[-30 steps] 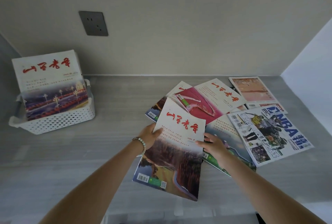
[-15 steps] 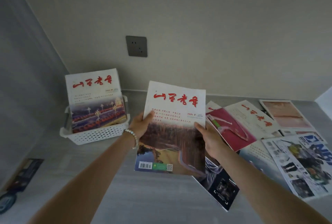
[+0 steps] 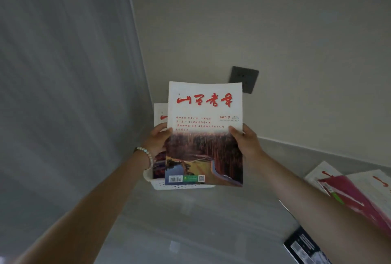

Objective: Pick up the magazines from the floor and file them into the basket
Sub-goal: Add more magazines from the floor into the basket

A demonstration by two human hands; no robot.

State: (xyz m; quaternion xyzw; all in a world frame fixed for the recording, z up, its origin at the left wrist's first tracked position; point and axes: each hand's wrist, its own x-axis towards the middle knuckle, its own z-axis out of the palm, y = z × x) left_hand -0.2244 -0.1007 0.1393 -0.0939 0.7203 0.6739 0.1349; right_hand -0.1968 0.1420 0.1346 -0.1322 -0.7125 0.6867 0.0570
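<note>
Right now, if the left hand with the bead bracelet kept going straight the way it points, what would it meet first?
Probably the magazine already standing in the basket, just beyond the left hand, then the basket under it. Depth is hard to judge; the held magazine hides most of that area.

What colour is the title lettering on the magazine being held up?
Red, on a white band of the held magazine; head view shows it.

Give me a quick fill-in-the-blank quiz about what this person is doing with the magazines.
1. The held magazine is gripped by ____ hands, the left hand and the right hand.
2. Its title characters are printed in ____.
3. The basket below it is ____ in colour.
4. The beaded bracelet sits on the ____ wrist.

Missing words: both; red; white; left
</note>
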